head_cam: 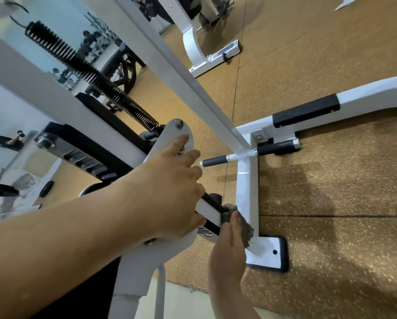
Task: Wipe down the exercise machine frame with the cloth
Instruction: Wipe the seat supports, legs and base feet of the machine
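Observation:
The white exercise machine frame (247, 187) fills the view, with a floor leg, a foot plate (265, 254) and a slanted bar running up to the left. My left hand (169, 187) grips a white and black arm of the machine near its rounded pivot plate (181, 134). Just below it, my right hand (227, 252) pinches a grey cloth (247, 229) and presses it against the end of that arm, close to the floor leg. Part of the cloth is hidden under my fingers.
Two black foam-covered pegs (274, 147) stick out from the frame base. A long black spring (89, 74) runs along the upper left. A black step pad (305, 110) sits on the curved leg at right. Another white machine base (206, 58) stands behind on the speckled brown floor.

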Demonstrator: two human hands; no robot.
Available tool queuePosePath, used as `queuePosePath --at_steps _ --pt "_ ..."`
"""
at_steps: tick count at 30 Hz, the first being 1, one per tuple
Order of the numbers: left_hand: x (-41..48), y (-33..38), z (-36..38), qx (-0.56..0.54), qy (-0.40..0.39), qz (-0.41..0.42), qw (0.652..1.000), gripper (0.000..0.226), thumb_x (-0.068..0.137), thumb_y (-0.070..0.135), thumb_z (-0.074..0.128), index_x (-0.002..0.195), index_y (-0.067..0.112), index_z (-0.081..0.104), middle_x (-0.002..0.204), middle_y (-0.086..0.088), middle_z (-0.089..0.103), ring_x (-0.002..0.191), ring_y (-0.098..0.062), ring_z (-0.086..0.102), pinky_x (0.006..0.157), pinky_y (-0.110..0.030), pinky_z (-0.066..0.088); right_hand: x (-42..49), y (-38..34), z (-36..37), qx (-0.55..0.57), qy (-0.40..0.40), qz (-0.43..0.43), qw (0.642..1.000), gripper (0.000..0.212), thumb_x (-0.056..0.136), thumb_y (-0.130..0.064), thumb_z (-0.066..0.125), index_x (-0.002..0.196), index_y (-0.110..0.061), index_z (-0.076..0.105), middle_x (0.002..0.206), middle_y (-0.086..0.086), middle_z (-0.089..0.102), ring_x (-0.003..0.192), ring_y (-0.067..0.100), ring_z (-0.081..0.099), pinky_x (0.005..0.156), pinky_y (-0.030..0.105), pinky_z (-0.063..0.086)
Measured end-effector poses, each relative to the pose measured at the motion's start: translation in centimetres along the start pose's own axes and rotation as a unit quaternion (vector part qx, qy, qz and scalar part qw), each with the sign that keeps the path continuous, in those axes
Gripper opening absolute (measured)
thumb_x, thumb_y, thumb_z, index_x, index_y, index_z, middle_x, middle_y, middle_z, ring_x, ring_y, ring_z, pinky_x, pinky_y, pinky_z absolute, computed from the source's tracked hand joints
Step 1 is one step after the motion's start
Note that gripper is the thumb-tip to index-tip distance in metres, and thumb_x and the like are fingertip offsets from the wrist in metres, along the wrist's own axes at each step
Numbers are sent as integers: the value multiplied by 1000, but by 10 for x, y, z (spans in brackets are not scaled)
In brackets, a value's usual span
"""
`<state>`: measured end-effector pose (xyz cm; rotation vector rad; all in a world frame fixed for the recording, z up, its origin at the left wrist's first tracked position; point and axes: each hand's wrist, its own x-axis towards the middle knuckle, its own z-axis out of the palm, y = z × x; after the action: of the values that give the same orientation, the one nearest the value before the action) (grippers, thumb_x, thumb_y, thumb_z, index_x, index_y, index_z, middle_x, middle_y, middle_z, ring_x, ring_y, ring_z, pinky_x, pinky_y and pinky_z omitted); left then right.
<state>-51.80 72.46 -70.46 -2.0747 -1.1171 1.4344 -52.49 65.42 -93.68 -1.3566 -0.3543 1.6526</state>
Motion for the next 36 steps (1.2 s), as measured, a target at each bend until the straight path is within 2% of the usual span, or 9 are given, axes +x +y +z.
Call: queuePosePath --at_steps 4,7,10,12,19,23,27,34,36 --pt "1 0 -1 3 -1 4 1000 73 97 72 20 149 29 49 162 -2 38 158 -30 3 122 -60 -11 8 15 -7 -22 -3 -27 999 67 88 -69 34 151 -48 45 159 -16 44 149 13 37 122 48 33" --pt "0 0 -2 0 -5 9 1000 77 95 77 17 154 32 41 162 -1 39 158 -30 2 122 -60 -12 25 19 -10 27 -3 36 999 58 85 -71 46 139 -53 57 148 -17 54 138 14 49 118 49 39" --pt "-2 0 -5 -1 -9 17 1000 79 95 79 17 155 33 38 162 -1 38 158 -29 4 122 -61 -12 45 14 -23 25 -9 71 997 31 102 -49 54 120 -33 74 113 -8 69 108 20 63 89 41 54" --pt "-5 0 -8 5 -10 21 1000 77 96 77 19 156 32 38 163 -1 37 158 -28 6 122 -60 -11 42 3 -23 -7 -4 63 998 35 106 -44 48 101 -21 73 96 -2 67 95 24 62 70 34 46" --pt "-6 0 -8 16 -19 16 1000 73 98 74 23 154 30 41 163 -1 36 158 -29 9 123 -59 -8 0 -10 -1 33 21 31 999 40 106 -47 48 144 -40 57 135 -13 61 127 16 56 105 36 46" --pt "-5 0 -5 21 -5 18 1000 71 97 74 21 150 32 45 160 2 42 157 -28 12 123 -59 -6 54 27 -37 -73 -60 41 995 45 108 -45 45 149 -28 52 154 -3 49 142 23 44 118 45 37" --pt "-4 0 -5 29 2 21 999 70 97 74 22 147 32 49 159 2 43 157 -28 15 124 -59 -3 83 36 -60 -52 -41 153 986 45 108 -41 47 151 -29 51 127 3 60 106 23 56 95 39 42" --pt "-1 -2 -2 19 19 19 999 64 97 71 27 135 31 60 139 5 61 145 -26 37 122 -56 6 35 10 -9 -18 46 24 998 33 106 -45 48 124 -32 73 102 -9 72 98 19 65 92 47 53" --pt "0 -2 -3 11 19 19 1000 61 98 68 28 137 32 59 140 6 60 146 -25 35 122 -56 5 35 17 -11 -24 37 -5 999 34 105 -47 49 130 -36 70 113 -12 73 108 16 66 97 46 54"
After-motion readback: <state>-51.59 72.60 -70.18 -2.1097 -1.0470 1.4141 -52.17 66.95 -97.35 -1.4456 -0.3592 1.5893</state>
